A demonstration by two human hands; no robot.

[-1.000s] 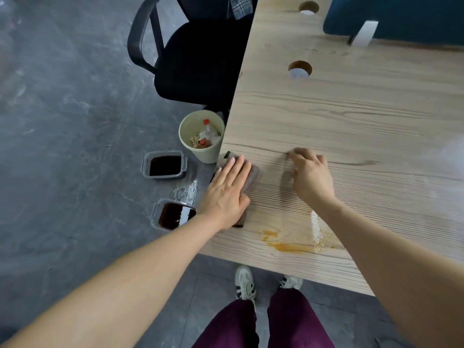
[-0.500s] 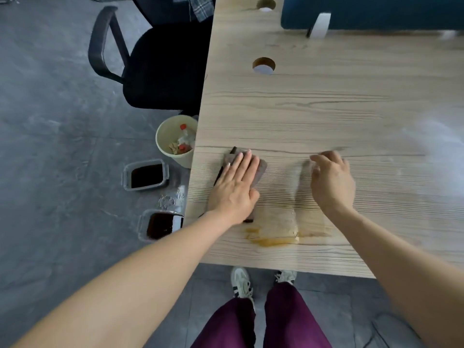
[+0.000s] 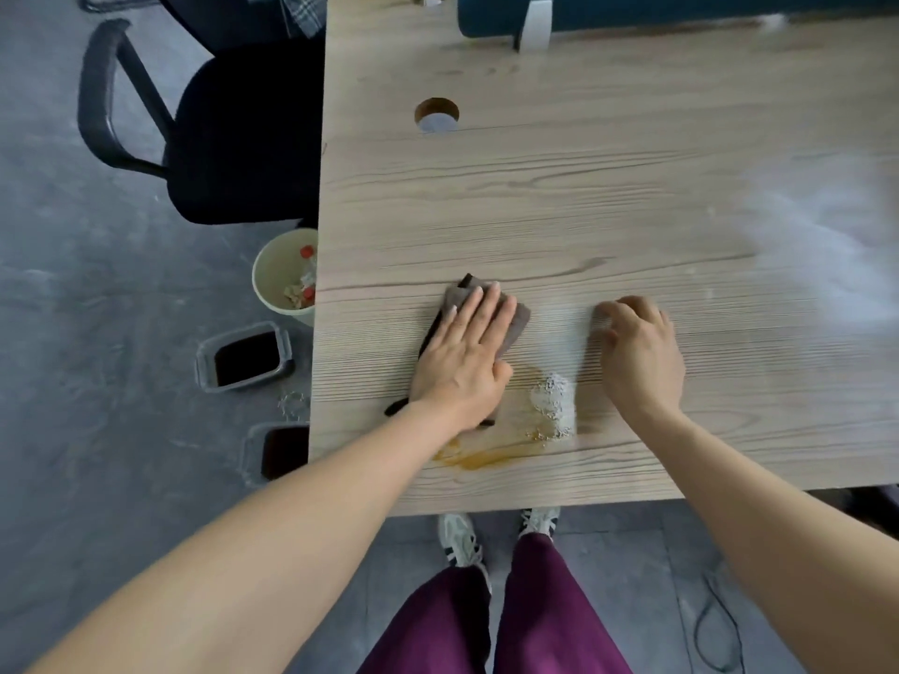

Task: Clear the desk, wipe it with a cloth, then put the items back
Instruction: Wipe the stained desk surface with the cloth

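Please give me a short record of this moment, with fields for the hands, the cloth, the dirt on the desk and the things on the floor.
left hand: flat, pressing the cloth
right hand: fingers curled, on the desk, holding nothing
cloth: brownish, folded, on the desk
dirt: orange stain near the front edge; white powder clump between the hands
floor, left of desk: bin with rubbish; two containers of dark liquid

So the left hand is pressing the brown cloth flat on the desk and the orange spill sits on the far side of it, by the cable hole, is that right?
Not quite. The left hand does press the brown cloth flat on the desk, but the head view shows the orange spill on the near side, by the desk's front edge, not by the cable hole.
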